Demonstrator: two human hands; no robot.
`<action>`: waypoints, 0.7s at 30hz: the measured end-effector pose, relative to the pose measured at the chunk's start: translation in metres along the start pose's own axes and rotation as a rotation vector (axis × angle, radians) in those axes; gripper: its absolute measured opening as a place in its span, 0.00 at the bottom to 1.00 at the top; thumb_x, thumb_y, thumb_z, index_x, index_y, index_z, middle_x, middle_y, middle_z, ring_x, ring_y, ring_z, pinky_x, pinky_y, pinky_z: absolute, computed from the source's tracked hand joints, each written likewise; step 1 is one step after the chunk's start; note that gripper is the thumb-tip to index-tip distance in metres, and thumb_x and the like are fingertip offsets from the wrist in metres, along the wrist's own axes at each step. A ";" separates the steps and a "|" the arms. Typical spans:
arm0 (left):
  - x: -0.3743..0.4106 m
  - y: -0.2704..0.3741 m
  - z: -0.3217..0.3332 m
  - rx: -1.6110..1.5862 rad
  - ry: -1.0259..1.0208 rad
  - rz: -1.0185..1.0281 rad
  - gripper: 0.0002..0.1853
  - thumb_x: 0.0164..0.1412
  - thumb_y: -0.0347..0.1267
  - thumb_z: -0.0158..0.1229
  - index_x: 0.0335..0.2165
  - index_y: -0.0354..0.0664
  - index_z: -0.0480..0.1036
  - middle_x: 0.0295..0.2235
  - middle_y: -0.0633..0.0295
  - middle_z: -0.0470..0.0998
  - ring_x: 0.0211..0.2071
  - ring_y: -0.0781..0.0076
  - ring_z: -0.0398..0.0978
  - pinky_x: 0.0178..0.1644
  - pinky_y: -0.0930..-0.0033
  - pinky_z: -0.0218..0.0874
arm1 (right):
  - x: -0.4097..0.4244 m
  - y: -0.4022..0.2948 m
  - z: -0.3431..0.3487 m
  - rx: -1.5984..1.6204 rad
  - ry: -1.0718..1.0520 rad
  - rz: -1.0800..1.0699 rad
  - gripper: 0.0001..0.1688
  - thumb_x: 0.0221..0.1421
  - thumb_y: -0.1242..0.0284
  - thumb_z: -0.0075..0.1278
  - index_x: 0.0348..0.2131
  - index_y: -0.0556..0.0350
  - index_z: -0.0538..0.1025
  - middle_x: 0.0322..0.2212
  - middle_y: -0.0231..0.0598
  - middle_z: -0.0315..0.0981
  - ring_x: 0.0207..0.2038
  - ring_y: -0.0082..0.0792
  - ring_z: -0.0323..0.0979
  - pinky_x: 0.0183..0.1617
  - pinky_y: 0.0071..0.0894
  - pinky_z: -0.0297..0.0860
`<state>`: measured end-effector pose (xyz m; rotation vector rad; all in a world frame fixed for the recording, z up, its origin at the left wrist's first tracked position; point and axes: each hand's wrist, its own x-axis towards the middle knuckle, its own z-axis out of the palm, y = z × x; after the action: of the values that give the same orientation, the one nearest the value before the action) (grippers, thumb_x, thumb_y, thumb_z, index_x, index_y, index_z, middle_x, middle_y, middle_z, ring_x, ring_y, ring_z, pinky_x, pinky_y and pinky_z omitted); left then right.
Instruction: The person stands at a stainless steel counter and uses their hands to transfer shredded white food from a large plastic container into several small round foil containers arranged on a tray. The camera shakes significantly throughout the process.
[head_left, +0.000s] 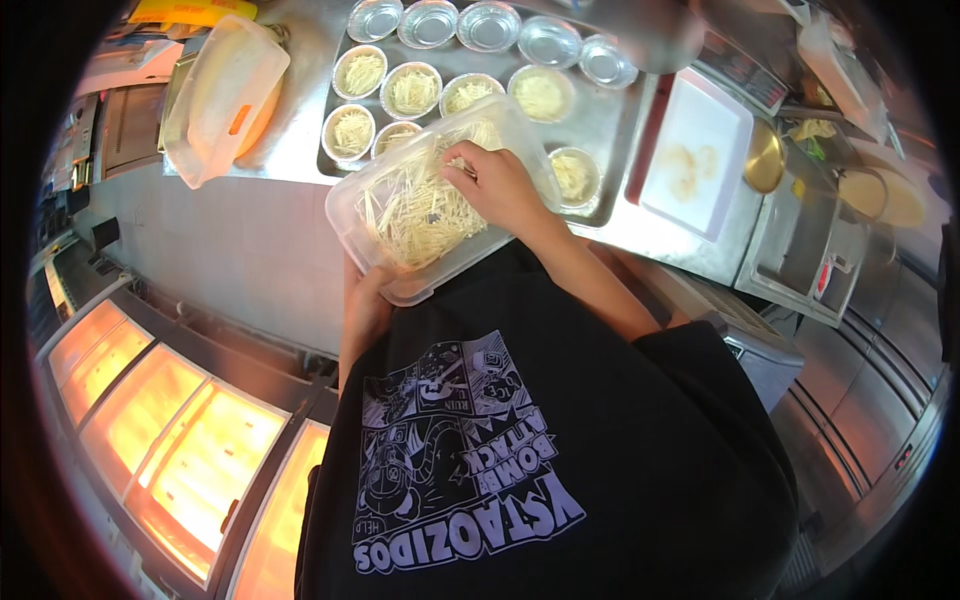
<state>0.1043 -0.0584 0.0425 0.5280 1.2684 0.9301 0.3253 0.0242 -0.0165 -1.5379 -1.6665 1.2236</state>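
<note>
A translucent plastic tub (346, 204) tilts in front of my black shirt, over the near edge of a metal tray (615, 150). My left hand (369, 296) grips its lower left corner. Inside lie many loose pale, thin food strips (412, 217). Over them is my right hand (501, 187), its fingers curled down at the strips; whether they pinch any is hidden. On the tray, several round foil cups hold similar strips, among them a foil cup (411, 91) behind the tub and a filled cup (574, 177) to its right. Empty foil cups (487, 27) line the back.
Left of the tray stands another translucent tub (217, 105). To the right are a white shallow tray (694, 161), a round gold-coloured dish (765, 156) and a metal sink (795, 225). Glowing lit panels (202, 450) are at lower left. A blurred object (660, 34) overhangs the tray's back right.
</note>
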 end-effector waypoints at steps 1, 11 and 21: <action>0.001 -0.002 -0.002 -0.022 -0.009 -0.006 0.46 0.47 0.22 0.48 0.67 0.35 0.48 0.62 0.45 0.63 0.62 0.50 0.66 0.65 0.51 0.62 | 0.001 0.005 0.004 0.022 0.038 -0.067 0.14 0.58 0.69 0.57 0.43 0.55 0.77 0.29 0.46 0.77 0.30 0.45 0.76 0.34 0.40 0.70; 0.001 -0.010 -0.018 -0.072 0.018 -0.065 0.45 0.47 0.20 0.46 0.67 0.34 0.47 0.62 0.44 0.62 0.61 0.48 0.67 0.62 0.50 0.66 | -0.008 -0.004 0.001 -0.629 -0.130 -0.091 0.19 0.51 0.77 0.54 0.45 0.57 0.74 0.40 0.46 0.74 0.40 0.49 0.77 0.43 0.48 0.75; 0.000 -0.003 -0.009 -0.138 0.025 -0.105 0.45 0.49 0.20 0.47 0.67 0.35 0.47 0.63 0.44 0.62 0.61 0.47 0.67 0.65 0.49 0.63 | -0.009 0.014 -0.031 -0.047 -0.142 -0.260 0.11 0.53 0.79 0.50 0.39 0.59 0.77 0.35 0.47 0.76 0.36 0.48 0.77 0.39 0.41 0.73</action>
<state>0.0961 -0.0616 0.0381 0.3392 1.2321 0.9304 0.3603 0.0222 -0.0146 -1.2372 -1.9297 1.1837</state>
